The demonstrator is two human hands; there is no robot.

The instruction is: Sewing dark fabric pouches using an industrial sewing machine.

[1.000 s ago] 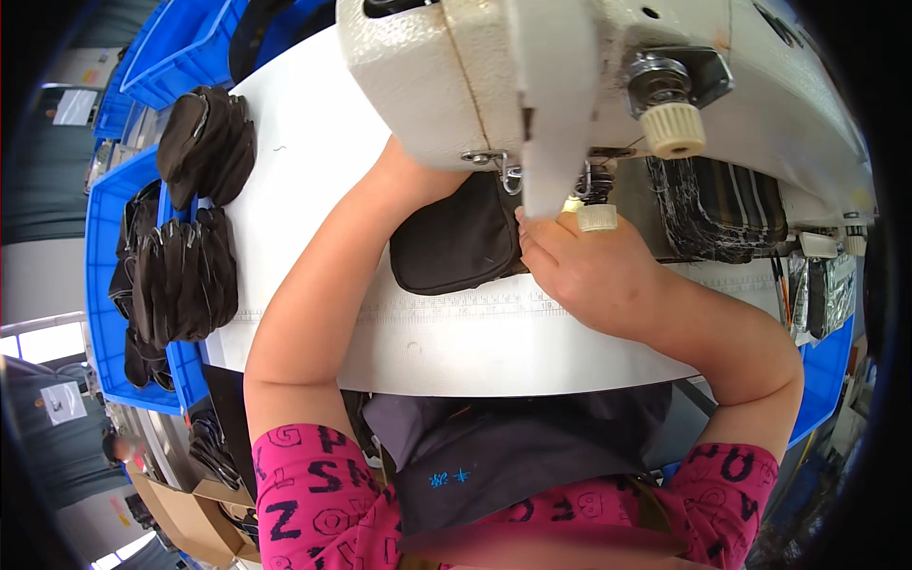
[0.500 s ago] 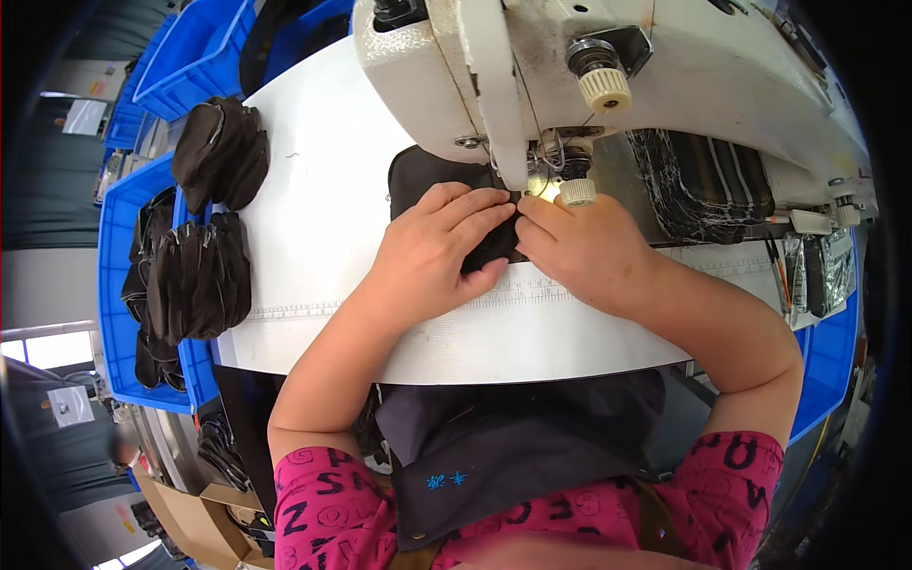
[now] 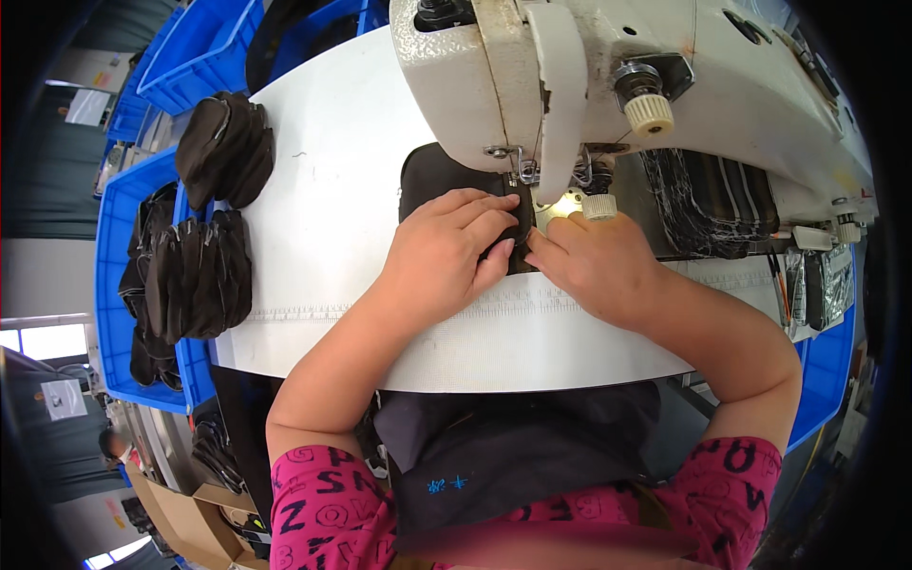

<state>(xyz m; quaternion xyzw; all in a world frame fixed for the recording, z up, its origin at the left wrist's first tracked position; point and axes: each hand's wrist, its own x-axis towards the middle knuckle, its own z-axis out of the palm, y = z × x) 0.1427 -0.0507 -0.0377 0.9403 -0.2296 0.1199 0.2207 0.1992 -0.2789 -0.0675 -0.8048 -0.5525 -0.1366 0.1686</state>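
A dark fabric piece (image 3: pixel 432 174) with a rounded corner lies flat on the sewing table, partly under the head of a white sewing machine (image 3: pixel 456 90). My left hand (image 3: pixel 446 252) rests on it with the fingers laid over the fabric and the thumb apart. Close by on the right, my right hand (image 3: pixel 603 271) has its fingers pressed together at the fabric's edge, just in front of the lit needle area. The needle itself is hidden behind machine parts, and my hands cover much of the piece.
Stacked dark pouches (image 3: pixel 223 152) sit at the table's left edge; more pouches (image 3: pixel 199 275) fill a blue bin (image 3: pixel 114 237). Striped dark pieces with loose threads (image 3: pixel 708 204) lie right of the needle. A printed ruler strip (image 3: pixel 313 312) crosses the white tabletop (image 3: pixel 323 209).
The view has shifted, so the machine appears farther right. My right fingertips have drawn back slightly from the needle, and my left thumb has come closer to its fingers.
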